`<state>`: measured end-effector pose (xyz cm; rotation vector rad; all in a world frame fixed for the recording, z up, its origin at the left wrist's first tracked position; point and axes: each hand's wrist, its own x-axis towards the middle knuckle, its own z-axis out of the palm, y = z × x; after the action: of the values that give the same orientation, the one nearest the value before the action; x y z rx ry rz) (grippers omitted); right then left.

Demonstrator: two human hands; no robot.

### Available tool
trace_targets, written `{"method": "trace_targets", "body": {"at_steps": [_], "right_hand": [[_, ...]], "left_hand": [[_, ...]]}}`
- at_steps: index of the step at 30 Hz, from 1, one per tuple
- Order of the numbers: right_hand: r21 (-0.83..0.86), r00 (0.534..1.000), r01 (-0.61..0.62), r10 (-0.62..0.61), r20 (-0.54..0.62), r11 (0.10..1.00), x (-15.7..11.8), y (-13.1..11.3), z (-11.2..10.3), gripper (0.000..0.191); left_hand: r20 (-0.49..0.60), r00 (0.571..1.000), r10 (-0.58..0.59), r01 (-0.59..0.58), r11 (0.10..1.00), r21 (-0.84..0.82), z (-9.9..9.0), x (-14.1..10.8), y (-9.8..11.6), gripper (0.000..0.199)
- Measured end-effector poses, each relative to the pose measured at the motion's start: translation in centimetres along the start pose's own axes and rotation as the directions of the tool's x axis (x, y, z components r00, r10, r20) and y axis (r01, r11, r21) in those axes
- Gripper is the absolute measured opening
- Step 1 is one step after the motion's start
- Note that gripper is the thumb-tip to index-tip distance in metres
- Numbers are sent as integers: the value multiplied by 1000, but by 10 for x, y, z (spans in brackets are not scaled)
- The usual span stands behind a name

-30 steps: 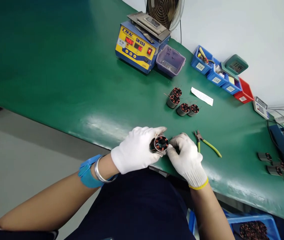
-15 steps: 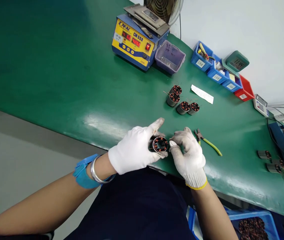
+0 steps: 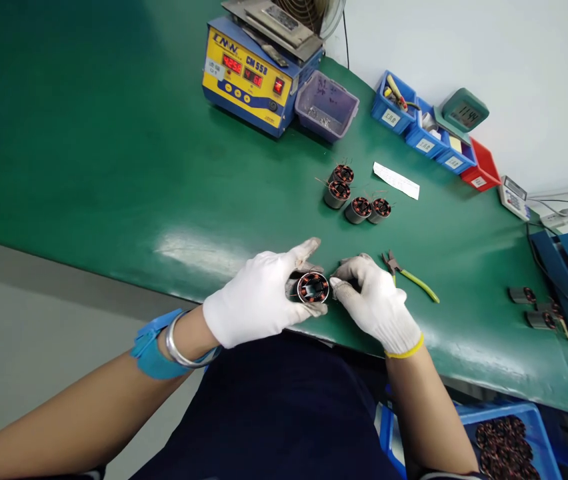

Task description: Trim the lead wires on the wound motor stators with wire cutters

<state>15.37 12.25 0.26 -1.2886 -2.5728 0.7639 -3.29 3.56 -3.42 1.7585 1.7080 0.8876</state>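
Note:
In my gloved left hand (image 3: 277, 287) is a motor stator (image 3: 313, 288), a round metal ring with copper windings, its open end facing up. The thumb and fingers wrap round its sides, close to the bench's front edge. My gloved right hand (image 3: 369, 293) is closed in a pinch at the stator's right rim; whatever its fingertips hold is too small to make out. Just beyond that hand lie cutting pliers (image 3: 411, 277) with yellow-green handles, jaws apart. Farther back, several stators (image 3: 338, 193) stand upright with thin wire ends sticking out.
On the green bench (image 3: 89, 167) stand a blue-and-yellow CM558 unit (image 3: 249, 80), a purple bin (image 3: 327, 110), blue bins (image 3: 394, 103) and a red bin (image 3: 481, 167). A paper strip (image 3: 397, 180) lies behind the stators. Below right, a blue crate (image 3: 539, 427) holds wound parts.
The view has shifted slightly, so the bench things appear farther left and higher. The stator stays in my left hand. My right hand keeps its pinch beside it, with its wrist turned a little outward.

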Motion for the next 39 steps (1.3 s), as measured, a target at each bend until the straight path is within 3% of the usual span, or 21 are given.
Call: {"method": "trace_targets", "body": {"at_steps": [3,5,9,12,15,17,18,21,24,30,33,35,37,39], "right_hand": [[33,995,-64,61,77,997,4,-8,-5,34],[82,999,-20,16,49,996,10,-17,3,46],[235,974,183,-143,-177,955,12,-20,25,8],[288,951,166,-76,-299,943,-4,-1,22,10],[227,971,59,-4,-239,972,-22,14,11,16],[172,976,31,7,-219,985,-25,12,8,11],[148,973,39,-4,-232,988,-22,7,8,7],[61,954,144,-122,-273,988,-3,-12,15,31],[62,944,261,-241,-225,963,10,-18,23,7],[123,966,190,-163,-202,974,-15,-1,31,14],[-43,956,189,-194,-221,981,-24,-3,23,11],[-162,936,218,-253,-244,962,-25,-7,18,31],[-206,921,299,-338,-194,932,-25,-10,17,59],[-219,917,358,-387,-102,908,-24,-9,23,63]], "left_hand": [[8,1000,-27,27,999,-23,0,0,-2,98],[6,1000,-22,22,1000,-19,1,0,-3,98],[5,999,-32,32,999,14,0,0,-4,97],[14,999,-32,32,999,-6,-4,-1,-3,96],[17,999,-32,32,999,-26,-10,-2,-5,94],[38,998,-39,41,999,-34,-13,-2,-7,95],[49,998,-43,45,998,-34,-13,-2,-8,95],[57,997,-52,54,998,-25,-14,-2,-9,95],[60,996,-64,65,998,-26,-13,0,-9,94],[111,993,-48,50,999,-16,-14,-1,-8,89],[105,994,-43,41,999,17,-15,-2,-9,90],[102,995,-17,11,998,64,-16,-2,-11,84],[132,991,34,-52,990,129,-18,-2,-12,69],[168,982,80,-110,978,177,-18,0,-13,57]]}}
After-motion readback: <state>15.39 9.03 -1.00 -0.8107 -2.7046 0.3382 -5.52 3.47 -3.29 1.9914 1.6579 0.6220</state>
